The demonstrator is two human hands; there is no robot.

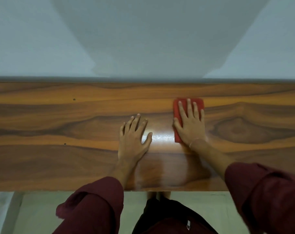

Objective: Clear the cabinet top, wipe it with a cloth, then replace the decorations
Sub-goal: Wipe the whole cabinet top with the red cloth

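Note:
The glossy wood-grain cabinet top [59,119] runs across the whole view. A folded red cloth [177,114] lies flat on it, right of centre. My right hand [190,124] presses down on the cloth with straight, spread fingers. Just to its left, my left hand [134,137] rests flat on the bare wood, fingers spread, holding nothing. No decorations are in view.
A pale grey-blue wall [42,39] rises right behind the cabinet's back edge. A light floor [42,213] shows below the front edge. Two small dark dots mark the wood at the left.

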